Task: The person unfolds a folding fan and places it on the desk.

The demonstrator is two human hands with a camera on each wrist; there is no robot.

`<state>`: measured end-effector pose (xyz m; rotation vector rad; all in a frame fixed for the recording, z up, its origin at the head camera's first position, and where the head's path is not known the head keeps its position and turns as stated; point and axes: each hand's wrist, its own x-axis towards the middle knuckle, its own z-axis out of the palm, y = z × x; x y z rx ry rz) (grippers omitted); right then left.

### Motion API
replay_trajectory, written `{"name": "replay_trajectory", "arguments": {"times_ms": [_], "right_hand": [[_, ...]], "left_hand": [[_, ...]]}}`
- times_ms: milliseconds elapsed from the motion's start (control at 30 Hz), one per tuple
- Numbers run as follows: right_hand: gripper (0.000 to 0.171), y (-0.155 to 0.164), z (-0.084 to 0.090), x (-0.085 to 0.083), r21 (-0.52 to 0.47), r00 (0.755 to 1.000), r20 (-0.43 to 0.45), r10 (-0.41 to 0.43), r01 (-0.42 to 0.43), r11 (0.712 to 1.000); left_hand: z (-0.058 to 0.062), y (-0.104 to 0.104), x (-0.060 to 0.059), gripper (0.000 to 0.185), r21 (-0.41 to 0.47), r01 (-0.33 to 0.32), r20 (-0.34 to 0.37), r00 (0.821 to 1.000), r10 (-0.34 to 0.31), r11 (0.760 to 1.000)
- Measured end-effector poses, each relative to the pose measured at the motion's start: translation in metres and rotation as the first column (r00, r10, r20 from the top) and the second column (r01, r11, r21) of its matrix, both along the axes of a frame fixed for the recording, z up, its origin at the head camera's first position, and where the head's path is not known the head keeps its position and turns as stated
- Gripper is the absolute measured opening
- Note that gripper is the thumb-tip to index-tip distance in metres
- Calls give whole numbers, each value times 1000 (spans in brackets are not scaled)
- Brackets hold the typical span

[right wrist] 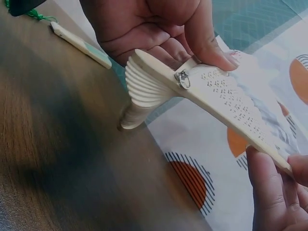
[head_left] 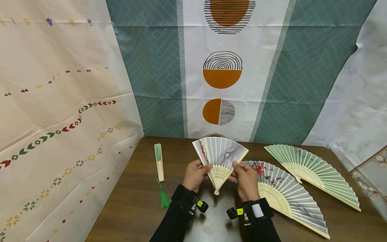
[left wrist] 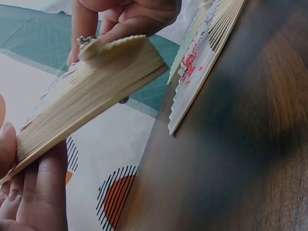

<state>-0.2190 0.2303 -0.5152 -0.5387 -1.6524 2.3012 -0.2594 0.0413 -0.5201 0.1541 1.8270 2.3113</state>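
Both hands hold a partly spread folding fan (head_left: 222, 153) above the table. Its pleated leaf is pale grey with red blossom at the left, and its pierced ribs meet at a rivet at the bottom. My left hand (head_left: 195, 174) pinches the left guard stick between thumb and fingers. My right hand (head_left: 245, 179) grips the right guard stick the same way. In the right wrist view the metal rivet (right wrist: 183, 79) and the stacked rib ends show close up. Just beyond the right hand lies a wide-open grey fan (head_left: 290, 191) with red blossom.
A green fan (head_left: 314, 171) lies spread at the right rear of the brown table (head_left: 127, 208). Left of the hands is a folded green fan (head_left: 159, 163) with a green tassel (head_left: 164, 199). A patterned cloth (head_left: 157, 67) hangs behind the table.
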Motion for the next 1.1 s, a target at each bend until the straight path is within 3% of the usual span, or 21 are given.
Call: {"name": "replay_trajectory", "arguments": {"times_ms": [600, 833, 1100], "right_hand": [[15, -3, 0, 0, 4, 999, 10, -51, 50, 999], [18, -4, 1, 1, -3, 998, 5, -64, 64, 998], [28, -4, 0, 0, -3, 996, -18, -88, 88, 996]], "left_hand": [[0, 1, 1, 32, 41, -38, -3, 999, 38, 998], [0, 1, 1, 33, 41, -46, -8, 999, 46, 998], [0, 3, -1, 29, 42, -102, 8, 995, 102, 994]]}}
